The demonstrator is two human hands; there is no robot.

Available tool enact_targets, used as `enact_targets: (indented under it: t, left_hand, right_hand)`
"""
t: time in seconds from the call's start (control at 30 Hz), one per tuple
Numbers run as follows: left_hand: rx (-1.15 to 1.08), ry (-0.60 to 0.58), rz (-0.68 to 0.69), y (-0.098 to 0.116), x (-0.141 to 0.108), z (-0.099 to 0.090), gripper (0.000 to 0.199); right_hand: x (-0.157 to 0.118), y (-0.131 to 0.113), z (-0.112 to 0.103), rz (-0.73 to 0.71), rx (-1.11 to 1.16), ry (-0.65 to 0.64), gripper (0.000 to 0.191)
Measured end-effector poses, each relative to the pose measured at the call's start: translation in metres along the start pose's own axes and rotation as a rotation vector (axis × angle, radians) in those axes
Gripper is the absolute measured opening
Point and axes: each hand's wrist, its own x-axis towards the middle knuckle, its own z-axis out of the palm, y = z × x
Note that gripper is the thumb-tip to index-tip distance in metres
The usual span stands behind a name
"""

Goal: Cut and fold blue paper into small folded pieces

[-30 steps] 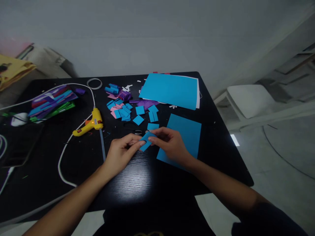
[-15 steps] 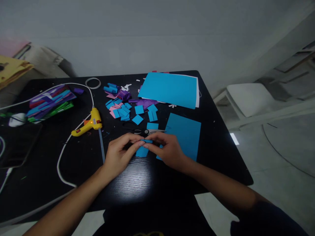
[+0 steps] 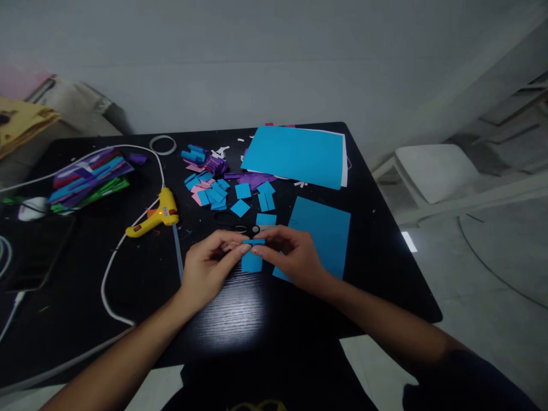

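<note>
Between both hands is a small rolled piece of blue paper (image 3: 254, 242), lying crosswise. My left hand (image 3: 209, 265) pinches its left end between thumb and fingers. At the other end, my right hand (image 3: 295, 254) closes on it the same way. Just below hangs or lies a flat blue paper square (image 3: 252, 263); whether it joins the roll I cannot tell. A pair of scissors (image 3: 256, 229) rests behind the fingers, its blades partly covered by my right hand. Under the right wrist is a larger blue sheet (image 3: 323, 234).
A yellow glue gun (image 3: 156, 215) with a white cord lies left. Cut blue and pink paper squares (image 3: 212, 193) are scattered behind the hands. Blue and white sheets (image 3: 295, 154) are stacked at the back right. Colourful strips (image 3: 89, 177) and a phone (image 3: 34, 251) are far left.
Both hands stay together on the blue paper, which now shows as a slightly longer, level roll between the fingertips. The fingers have shifted a little.
</note>
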Motion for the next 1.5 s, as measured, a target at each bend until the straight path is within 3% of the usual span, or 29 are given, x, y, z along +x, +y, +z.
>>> enact_targets:
  t: [0.5, 0.73, 1.2, 1.4, 1.5]
  left_hand:
    - [-0.042, -0.019, -0.014, 0.0041, 0.0000, 0.0024, 0.011]
    - [0.033, -0.052, 0.044, 0.0060, 0.0019, 0.0013, 0.005]
    - [0.090, -0.056, 0.090, 0.0017, -0.0006, 0.0013, 0.006]
    - [0.140, -0.016, 0.181, -0.0022, 0.0003, -0.0013, 0.009]
    - [0.167, 0.007, 0.248, -0.0022, 0.0012, -0.0032, 0.012]
  right_hand:
    - [-0.0018, -0.0019, -0.0009, -0.063, -0.114, 0.043, 0.008]
    - [-0.0024, 0.0007, -0.0013, -0.136, -0.216, 0.053, 0.005]
    - [-0.0024, 0.0003, -0.0011, -0.100, -0.213, 0.035, 0.010]
    - [-0.0007, -0.0040, -0.0003, -0.032, -0.137, 0.113, 0.029]
    - [-0.0008, -0.0054, -0.0005, -0.006, -0.122, 0.090, 0.028]
